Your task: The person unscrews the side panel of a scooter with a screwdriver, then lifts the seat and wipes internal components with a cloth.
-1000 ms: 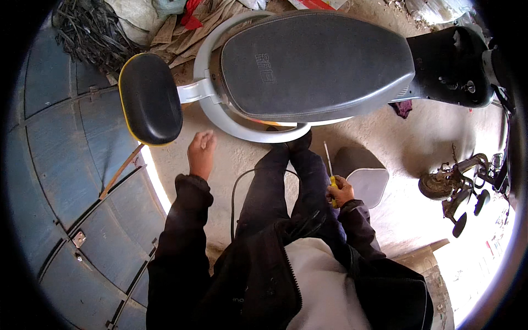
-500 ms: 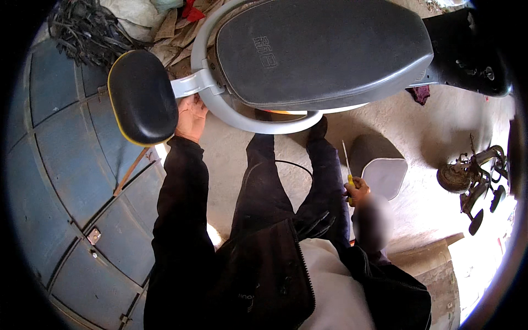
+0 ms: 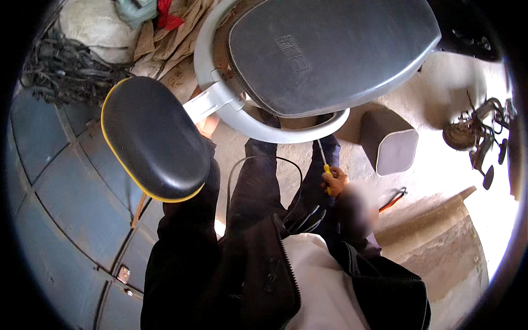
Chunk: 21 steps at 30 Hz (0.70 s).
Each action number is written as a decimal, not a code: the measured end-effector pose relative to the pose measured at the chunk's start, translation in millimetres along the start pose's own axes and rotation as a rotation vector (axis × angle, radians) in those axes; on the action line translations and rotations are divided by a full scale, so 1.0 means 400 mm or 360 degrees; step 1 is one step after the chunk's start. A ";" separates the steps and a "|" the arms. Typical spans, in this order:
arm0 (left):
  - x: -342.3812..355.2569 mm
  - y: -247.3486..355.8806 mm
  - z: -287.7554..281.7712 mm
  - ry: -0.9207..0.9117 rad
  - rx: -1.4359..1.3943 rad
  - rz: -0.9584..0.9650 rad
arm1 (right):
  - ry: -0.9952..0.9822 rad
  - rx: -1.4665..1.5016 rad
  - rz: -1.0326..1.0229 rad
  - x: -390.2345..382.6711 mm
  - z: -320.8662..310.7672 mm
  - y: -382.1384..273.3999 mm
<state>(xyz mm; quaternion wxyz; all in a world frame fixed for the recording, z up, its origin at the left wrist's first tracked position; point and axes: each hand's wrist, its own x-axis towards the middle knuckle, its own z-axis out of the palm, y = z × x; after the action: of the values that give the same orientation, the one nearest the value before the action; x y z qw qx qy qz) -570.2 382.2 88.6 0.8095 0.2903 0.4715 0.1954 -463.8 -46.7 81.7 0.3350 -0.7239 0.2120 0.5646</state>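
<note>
A scooter's dark padded seat lies ahead of me, ringed at its rear by a grey grab rail. From the rail a pale bracket reaches out to a black backrest pad with yellow edging. My left hand is under the bracket, mostly covered by it and the pad, so its fingers are hidden. In my right hand is a screwdriver with a yellow handle, fingers wrapped round it. The shaft points forward, its tip end close to the rail's lower edge.
A grey box-shaped stool stands on the floor at right, with an orange-handled tool nearer me. Metal parts lie at far right. Blue metal panels cover the left. Black strips and a white sack are heaped at far left.
My right hand has brought the screwdriver left and forward, closer to the grab rail. The view has shifted; the backrest pad appears larger and hides more of my left hand and forearm.
</note>
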 end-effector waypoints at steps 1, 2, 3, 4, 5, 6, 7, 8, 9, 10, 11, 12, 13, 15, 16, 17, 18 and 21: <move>0.014 -0.003 0.003 0.0003 -0.0042 -0.0027 | 0.0021 0.0050 -0.0039 -0.002 0.022 0.013; 0.027 -0.002 -0.002 0.0013 -0.0083 -0.0047 | -0.0027 -0.0067 -0.0079 0.002 0.040 0.019; 0.038 0.002 -0.009 0.0026 -0.0121 -0.0066 | -0.0013 -0.0026 -0.0069 0.000 0.053 0.028; 0.048 0.003 -0.017 0.0039 -0.0150 -0.0083 | 0.0002 0.0013 -0.0059 -0.012 0.074 0.023; 0.059 0.005 -0.021 0.0053 -0.0182 -0.0097 | 0.0016 0.0053 -0.0051 -0.022 0.086 0.023; 0.068 0.004 -0.025 0.0061 -0.0218 -0.0107 | 0.0025 0.0090 -0.0062 -0.022 0.092 0.039; 0.077 0.004 -0.027 0.0070 -0.0242 -0.0117 | 0.0044 0.0102 -0.0049 -0.027 0.098 0.040; 0.086 0.003 -0.030 0.0076 -0.0263 -0.0122 | 0.0060 0.0111 -0.0037 -0.034 0.103 0.039; 0.090 0.002 -0.037 0.0088 -0.0286 -0.0128 | 0.0074 0.0116 -0.0025 -0.037 0.102 0.042; 0.093 0.004 -0.041 0.0098 -0.0307 -0.0128 | 0.0078 0.0140 -0.0089 -0.036 0.110 0.046; 0.097 0.005 -0.046 0.0107 -0.0327 -0.0128 | 0.0094 0.0182 -0.0048 -0.041 0.110 0.052; 0.101 0.004 -0.052 0.0114 -0.0347 -0.0125 | 0.0107 0.0221 -0.0007 -0.044 0.111 0.058; 0.102 0.008 -0.056 0.0123 -0.0357 -0.0120 | 0.0111 0.0257 0.0029 -0.051 0.112 0.044; 0.102 0.007 -0.060 0.0131 -0.0373 -0.0110 | 0.0101 0.0252 0.0039 -0.059 0.108 0.042; 0.097 0.003 -0.061 0.0127 -0.0375 -0.0117 | 0.0111 0.0268 0.0046 -0.063 0.106 0.043; 0.088 -0.009 -0.051 0.0114 -0.0358 -0.0120 | 0.0126 0.0288 0.0049 -0.065 0.098 0.048; 0.071 -0.030 -0.037 0.0094 -0.0314 -0.0145 | 0.0109 0.0298 0.0055 -0.066 0.086 0.056; -0.017 -0.133 0.067 0.0141 0.0144 -0.0258 | 0.0103 0.0354 0.0022 -0.055 0.034 0.098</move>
<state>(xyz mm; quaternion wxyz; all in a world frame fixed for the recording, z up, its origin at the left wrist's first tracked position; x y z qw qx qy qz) -547.7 330.7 68.6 0.7872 0.2784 0.5370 0.1204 -505.8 -65.5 91.4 0.4023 -0.6985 0.2891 0.5164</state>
